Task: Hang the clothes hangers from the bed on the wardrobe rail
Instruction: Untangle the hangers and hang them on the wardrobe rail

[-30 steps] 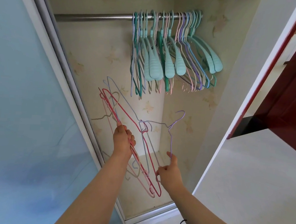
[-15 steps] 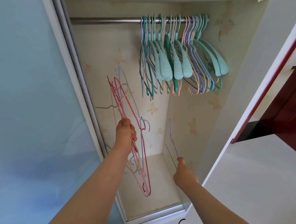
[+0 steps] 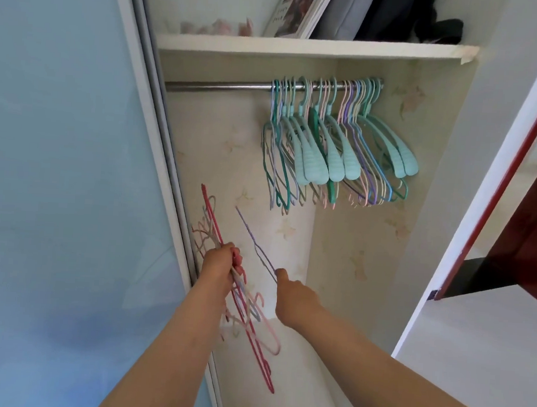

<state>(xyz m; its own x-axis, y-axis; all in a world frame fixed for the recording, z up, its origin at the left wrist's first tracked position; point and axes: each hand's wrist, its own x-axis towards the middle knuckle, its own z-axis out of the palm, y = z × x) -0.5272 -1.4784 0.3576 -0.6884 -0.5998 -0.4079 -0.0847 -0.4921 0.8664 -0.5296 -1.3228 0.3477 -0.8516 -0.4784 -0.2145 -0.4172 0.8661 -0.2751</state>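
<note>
Hangers of thin pink and red wire are held in a bunch by the left hand. The fingers are curled tight round the wires. The bunch sticks up above the hand and hangs down below it, close to the blue sliding door.

One purple hanger is held by the right hand, just beside the bunch. It is pinched at its low end, and it points up and to the left. The two hands are near each other, low in the wardrobe, and the purple hanger is between them.

High above the hands, the rail runs across the wardrobe. Many hung hangers, mostly light green, are packed on its right part. The left part of the rail is bare metal. The purple hanger is well apart from the rail.

A white shelf is fixed over the rail. Books and dark bags are kept on it.
</note>
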